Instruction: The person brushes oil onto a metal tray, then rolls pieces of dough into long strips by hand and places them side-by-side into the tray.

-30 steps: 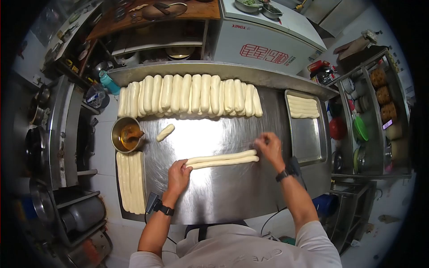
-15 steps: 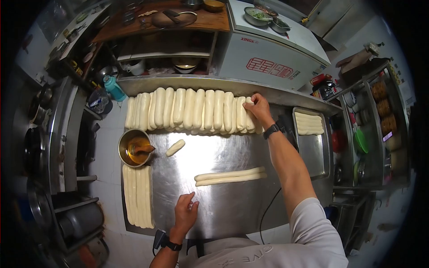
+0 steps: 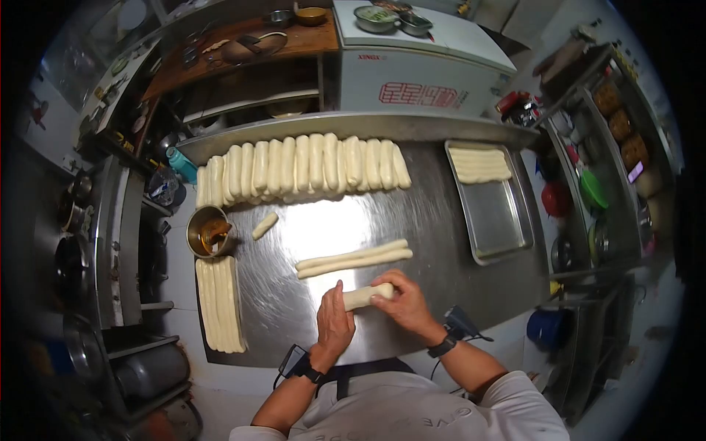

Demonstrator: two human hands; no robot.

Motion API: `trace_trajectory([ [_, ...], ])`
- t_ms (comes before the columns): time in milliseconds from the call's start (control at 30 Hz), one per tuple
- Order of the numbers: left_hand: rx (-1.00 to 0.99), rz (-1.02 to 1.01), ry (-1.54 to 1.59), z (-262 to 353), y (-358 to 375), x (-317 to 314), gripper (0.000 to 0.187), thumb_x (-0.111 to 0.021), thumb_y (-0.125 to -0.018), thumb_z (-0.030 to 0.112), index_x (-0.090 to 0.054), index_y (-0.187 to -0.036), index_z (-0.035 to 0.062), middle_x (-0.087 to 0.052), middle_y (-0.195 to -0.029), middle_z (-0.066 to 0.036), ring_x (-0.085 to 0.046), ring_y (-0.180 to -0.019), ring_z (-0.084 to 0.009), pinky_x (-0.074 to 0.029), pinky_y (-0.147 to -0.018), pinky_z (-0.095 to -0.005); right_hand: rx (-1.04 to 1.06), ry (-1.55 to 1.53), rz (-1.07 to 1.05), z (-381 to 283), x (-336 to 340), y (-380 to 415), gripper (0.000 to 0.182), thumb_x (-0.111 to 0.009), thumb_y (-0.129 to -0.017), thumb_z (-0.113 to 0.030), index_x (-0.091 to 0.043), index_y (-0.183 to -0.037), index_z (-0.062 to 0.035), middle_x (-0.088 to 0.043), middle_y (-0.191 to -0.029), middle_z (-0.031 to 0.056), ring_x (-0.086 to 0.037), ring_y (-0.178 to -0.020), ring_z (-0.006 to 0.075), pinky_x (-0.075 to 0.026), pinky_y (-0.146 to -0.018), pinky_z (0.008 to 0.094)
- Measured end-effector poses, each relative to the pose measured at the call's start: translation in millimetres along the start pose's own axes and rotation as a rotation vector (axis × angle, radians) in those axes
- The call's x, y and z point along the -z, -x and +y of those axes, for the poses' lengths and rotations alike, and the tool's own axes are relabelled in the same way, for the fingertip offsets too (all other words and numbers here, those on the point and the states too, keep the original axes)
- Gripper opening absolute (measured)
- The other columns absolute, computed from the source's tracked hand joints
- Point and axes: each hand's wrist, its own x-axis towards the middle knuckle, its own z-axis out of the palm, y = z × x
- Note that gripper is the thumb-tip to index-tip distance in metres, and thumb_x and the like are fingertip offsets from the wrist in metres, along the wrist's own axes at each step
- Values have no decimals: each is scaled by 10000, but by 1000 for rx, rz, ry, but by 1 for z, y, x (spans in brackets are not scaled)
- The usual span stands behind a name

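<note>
Near the front of the steel table, a short, thick dough log (image 3: 360, 298) lies slanted between my hands. My left hand (image 3: 336, 323) closes on its left end, fingers upright along it. Around the right end are the fingers and thumb of my right hand (image 3: 406, 305). Just beyond, two long thin dough strips (image 3: 357, 259) lie side by side. A row of thick dough logs (image 3: 301, 165) is stacked along the back of the table. One small dough piece (image 3: 265, 226) rests alone to the left of the strips.
A pot (image 3: 195, 235) with amber liquid and a brush stands on the left edge. Long dough strips (image 3: 219, 305) lie in front of it. On the right is a metal tray (image 3: 500, 220) with dough strips at its far end. A raised steel ledge (image 3: 434, 131) borders the back.
My right hand has come from the right end of the dough row to the front, bringing a dough log. My left hand has moved to meet it. The view has shifted.
</note>
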Motion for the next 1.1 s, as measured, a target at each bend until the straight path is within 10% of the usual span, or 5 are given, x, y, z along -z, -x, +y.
trace_trajectory([
  [233,-222,-376,-135,52,80,-12,533,-565,-836,-20,-480,-1360,-75,-575,-1245,-297,-560,-1174,-452,-444,-992,-547,-114,310,-33,88,67,125,252,-840,-815,-165,-711,-984,-29,-624,-919,71,-633,-897,185,-521,-689,339],
  [333,-129,-561,-334,51,98,-32,667,-591,-900,108,-340,-1476,-115,-296,-1574,-342,-239,-1502,-490,-168,-1216,-620,102,680,10,108,63,142,335,-839,-803,-261,-718,-1029,-45,-641,-1027,116,-625,-965,283,-520,-806,415],
  [567,-221,-431,120,105,130,-65,939,-613,-933,470,-275,-1479,-215,-210,-1552,-458,-153,-1480,-599,-89,-1232,-625,385,564,-295,126,9,181,704,-546,-989,-343,-338,-1531,54,-363,-1575,262,-320,-1483,407,-255,-1236,495],
  [767,-49,-317,-350,52,18,-101,888,-548,-952,498,-343,-1463,-200,-271,-1546,-432,-202,-1489,-555,-119,-1240,-595,503,690,-228,102,20,63,714,-606,-892,-382,-448,-1457,25,-434,-1516,228,-356,-1447,374,-231,-1216,523],
  [1100,-41,-422,-381,56,132,-59,889,-603,-906,553,-374,-1524,-44,-293,-1521,-445,-192,-1460,-611,-106,-1215,-654,349,1118,-422,113,32,157,908,-585,-896,-651,-424,-1521,-13,-375,-1583,266,-282,-1504,437,-176,-1242,566],
])
